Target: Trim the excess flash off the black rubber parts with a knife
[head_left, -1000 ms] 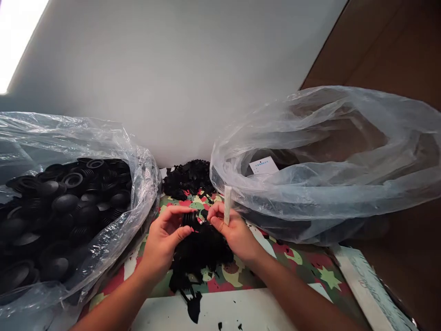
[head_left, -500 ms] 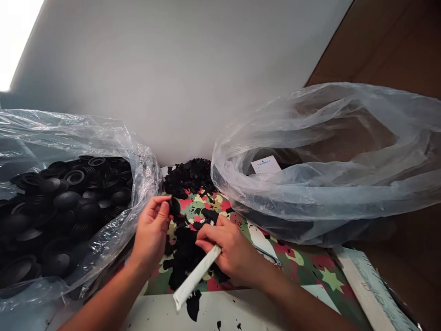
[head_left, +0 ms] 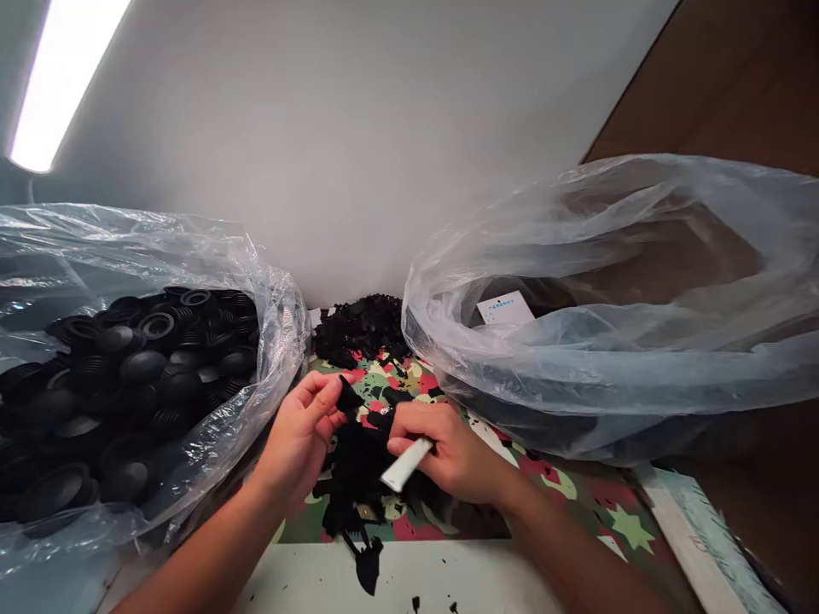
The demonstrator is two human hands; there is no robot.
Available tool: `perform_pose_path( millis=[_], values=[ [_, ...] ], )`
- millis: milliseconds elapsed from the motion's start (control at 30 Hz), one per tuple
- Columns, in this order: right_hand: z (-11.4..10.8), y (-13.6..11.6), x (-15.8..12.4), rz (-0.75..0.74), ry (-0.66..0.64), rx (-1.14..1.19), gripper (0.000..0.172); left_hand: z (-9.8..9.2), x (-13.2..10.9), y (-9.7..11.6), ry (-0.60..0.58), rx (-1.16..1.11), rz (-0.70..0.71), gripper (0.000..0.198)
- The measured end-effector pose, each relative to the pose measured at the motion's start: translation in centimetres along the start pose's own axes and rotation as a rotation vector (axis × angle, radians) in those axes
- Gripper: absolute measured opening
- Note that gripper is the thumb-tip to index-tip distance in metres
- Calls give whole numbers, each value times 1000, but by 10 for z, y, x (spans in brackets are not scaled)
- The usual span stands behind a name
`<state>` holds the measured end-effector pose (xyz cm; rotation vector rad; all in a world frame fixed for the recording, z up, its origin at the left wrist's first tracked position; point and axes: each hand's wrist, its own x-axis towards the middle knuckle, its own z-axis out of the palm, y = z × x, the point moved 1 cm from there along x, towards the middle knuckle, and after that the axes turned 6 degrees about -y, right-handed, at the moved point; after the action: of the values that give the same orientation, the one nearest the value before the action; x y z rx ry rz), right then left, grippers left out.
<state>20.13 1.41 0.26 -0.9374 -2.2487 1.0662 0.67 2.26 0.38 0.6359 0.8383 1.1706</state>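
Observation:
My left hand (head_left: 300, 435) pinches a small black rubber piece (head_left: 349, 396) between thumb and fingertips, just above a pile of black rubber scraps (head_left: 362, 473) on a camouflage-patterned mat (head_left: 563, 486). My right hand (head_left: 457, 452) is closed round a white stick-like tool (head_left: 404, 466), whose end points down-left over the scraps. The two hands are a few centimetres apart.
A clear plastic bag (head_left: 269, 281) full of black rubber caps (head_left: 141, 375) stands at the left. A larger clear bag (head_left: 614, 324) with a white label card (head_left: 505, 309) stands at the right. Another heap of black scraps (head_left: 362, 328) lies by the grey wall. A white board (head_left: 448, 580) lies in front.
The rubber part that both hands held went to my left hand alone. My right hand swung the white tool from upright down over the scraps. The view shifted slightly.

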Motion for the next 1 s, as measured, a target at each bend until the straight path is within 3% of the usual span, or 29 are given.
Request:
perform_pose_path(
  millis=[100,200,333,467,567,767,1000],
  values=[
    [8,3,3,-108,247,-79,35,3,-3,-11,-49,-21,-114,48],
    [17,2,3,-189,412,-156,28,4,-7,-15,-71,-7,-99,51],
    [28,-6,2,-256,428,-370,37,5,-8,-16,-38,105,-59,58],
    [33,-8,3,-213,466,-449,22,-2,-2,-21,-54,298,-30,63],
    [33,-3,4,-155,521,-359,15,-7,3,-20,-115,488,116,53],
    [29,3,3,-99,538,-268,15,-6,-5,-5,-370,1117,520,28],
    [25,-7,3,-184,470,-529,21,-6,-5,-1,-344,1237,710,17]
  ],
)
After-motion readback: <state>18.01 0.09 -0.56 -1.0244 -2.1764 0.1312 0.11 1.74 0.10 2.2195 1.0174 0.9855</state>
